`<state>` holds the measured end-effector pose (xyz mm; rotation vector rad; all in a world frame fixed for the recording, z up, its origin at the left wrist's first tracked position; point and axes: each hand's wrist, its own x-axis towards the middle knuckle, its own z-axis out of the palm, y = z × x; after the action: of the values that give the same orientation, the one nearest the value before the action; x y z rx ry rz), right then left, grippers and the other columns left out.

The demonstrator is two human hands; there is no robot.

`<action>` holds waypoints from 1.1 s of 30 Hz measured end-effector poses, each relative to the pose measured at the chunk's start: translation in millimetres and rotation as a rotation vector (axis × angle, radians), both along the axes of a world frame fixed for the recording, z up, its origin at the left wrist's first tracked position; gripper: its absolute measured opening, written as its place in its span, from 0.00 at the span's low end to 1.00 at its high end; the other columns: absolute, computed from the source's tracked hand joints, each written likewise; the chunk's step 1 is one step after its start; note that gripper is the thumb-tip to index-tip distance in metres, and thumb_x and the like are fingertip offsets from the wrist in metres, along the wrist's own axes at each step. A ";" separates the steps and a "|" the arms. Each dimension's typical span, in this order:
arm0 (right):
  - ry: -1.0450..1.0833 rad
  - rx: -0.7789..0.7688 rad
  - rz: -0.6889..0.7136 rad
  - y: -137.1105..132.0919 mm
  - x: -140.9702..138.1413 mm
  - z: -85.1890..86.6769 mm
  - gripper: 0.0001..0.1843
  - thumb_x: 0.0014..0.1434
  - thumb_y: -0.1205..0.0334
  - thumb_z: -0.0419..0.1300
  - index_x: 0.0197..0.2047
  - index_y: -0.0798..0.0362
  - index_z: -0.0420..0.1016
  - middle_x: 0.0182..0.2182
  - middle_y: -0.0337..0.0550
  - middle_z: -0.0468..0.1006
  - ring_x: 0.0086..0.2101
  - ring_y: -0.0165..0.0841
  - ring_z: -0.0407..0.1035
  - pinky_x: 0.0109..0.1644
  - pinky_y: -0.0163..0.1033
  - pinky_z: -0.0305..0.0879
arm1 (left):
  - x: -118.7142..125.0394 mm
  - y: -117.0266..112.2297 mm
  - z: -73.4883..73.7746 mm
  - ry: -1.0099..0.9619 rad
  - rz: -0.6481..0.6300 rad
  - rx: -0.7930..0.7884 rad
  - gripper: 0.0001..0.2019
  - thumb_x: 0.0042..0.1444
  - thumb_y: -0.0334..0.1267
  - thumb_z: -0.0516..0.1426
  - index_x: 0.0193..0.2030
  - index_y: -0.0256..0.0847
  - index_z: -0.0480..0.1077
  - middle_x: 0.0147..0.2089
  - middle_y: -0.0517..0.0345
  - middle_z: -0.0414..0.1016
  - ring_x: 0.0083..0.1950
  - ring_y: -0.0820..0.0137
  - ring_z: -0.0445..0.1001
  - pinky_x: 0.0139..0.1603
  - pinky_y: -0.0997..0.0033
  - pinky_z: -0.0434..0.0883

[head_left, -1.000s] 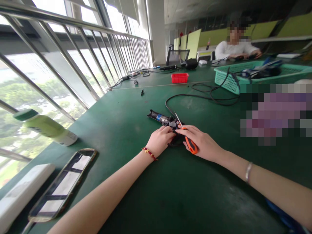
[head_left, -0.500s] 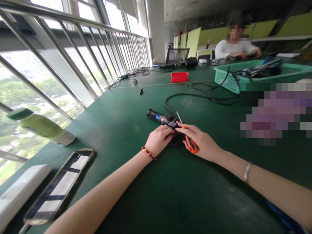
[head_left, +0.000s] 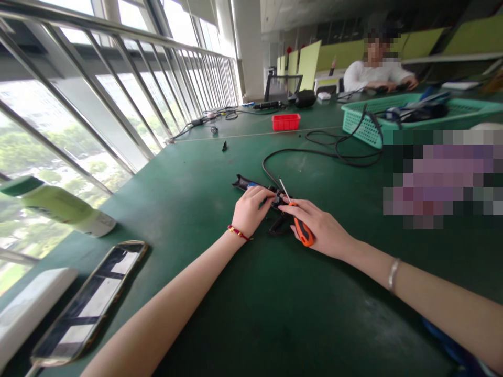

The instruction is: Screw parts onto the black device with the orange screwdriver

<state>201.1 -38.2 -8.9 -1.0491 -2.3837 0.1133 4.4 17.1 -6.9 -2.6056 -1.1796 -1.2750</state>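
Two Hands Busy at a Black Tool

From where I stand, the left hand (head_left: 251,209) has its fingers bent, with their tips on the black tool with a long body and a bit of blue (head_left: 241,183). I can't tell if it is pinching a little part. The right hand (head_left: 320,228) is curled around a screwdriver with an orange and black handle (head_left: 304,233), and its thin metal end points up and away. The tips of its front fingers reach the tool too. The tool lies on the big dark green table (head_left: 188,214), in front of both hands.

The table's left edge runs next to a shiny metal railing (head_left: 78,21). Near that edge are a green and white bottle (head_left: 58,204), a phone with a dark, shiny screen (head_left: 102,293) and a long white box (head_left: 35,301), all well apart from the hands. A thin black cord (head_left: 306,152) curls behind the tool.

Farther back sit a small red plastic tray (head_left: 286,122) and a wide green plastic basket (head_left: 361,128) with things inside. Across the table is a person in a white top (head_left: 353,78). Big windows (head_left: 181,21) show trees outside.
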 end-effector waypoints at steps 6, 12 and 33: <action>-0.013 0.011 -0.003 0.5 0.2 -0.8 0.28 0.54 0.71 0.52 0.59 0.50 0.58 0.55 0.50 0.64 0.56 0.39 0.59 0.53 0.46 0.68 | -2.4 0.6 -3.3 0.040 -0.007 0.031 0.07 0.59 0.34 0.52 0.37 0.39 0.71 0.39 0.55 0.73 0.43 0.71 0.70 0.45 0.71 0.69; -0.005 0.010 0.004 0.1 1.1 0.8 0.29 0.54 0.71 0.52 0.59 0.48 0.58 0.54 0.49 0.64 0.56 0.39 0.59 0.53 0.46 0.68 | -1.7 0.0 -3.7 0.050 0.029 0.023 0.07 0.59 0.35 0.52 0.37 0.39 0.71 0.39 0.55 0.72 0.43 0.71 0.70 0.45 0.71 0.70; -0.043 -0.015 0.011 0.3 0.7 1.6 0.29 0.54 0.72 0.52 0.60 0.49 0.57 0.56 0.49 0.63 0.57 0.39 0.57 0.55 0.48 0.66 | -2.6 -0.7 -1.5 0.151 0.159 -0.018 0.07 0.60 0.36 0.51 0.37 0.40 0.70 0.38 0.57 0.74 0.42 0.71 0.71 0.42 0.74 0.68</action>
<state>201.8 -37.9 -7.4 -1.0553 -2.4311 0.1133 1.8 16.5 -8.4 -2.5083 -1.3447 -1.0254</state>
